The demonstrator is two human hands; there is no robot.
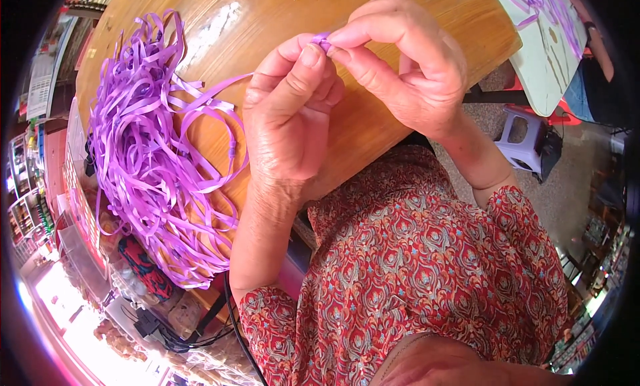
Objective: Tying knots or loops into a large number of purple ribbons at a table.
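Observation:
Between my two hands, above the wooden table, is a small folded or knotted part of a purple ribbon (321, 41). My left hand (293, 96) pinches it between thumb and forefinger, the other fingers curled in. From the right, the thumb and forefinger of my right hand (410, 66) close on the same spot. A loose length of ribbon runs from behind my left hand toward a large tangled heap of purple ribbons (153, 159) on the left side of the table. Part of the held ribbon is hidden by my fingers.
The wooden table (267, 13) has a rounded edge. At the right, a white table (547, 59) bears more purple ribbon, with another person's arm (600, 53) beside it. A lilac plastic stool (523, 139) stands on the floor. Black cables (173, 339) hang at the lower left.

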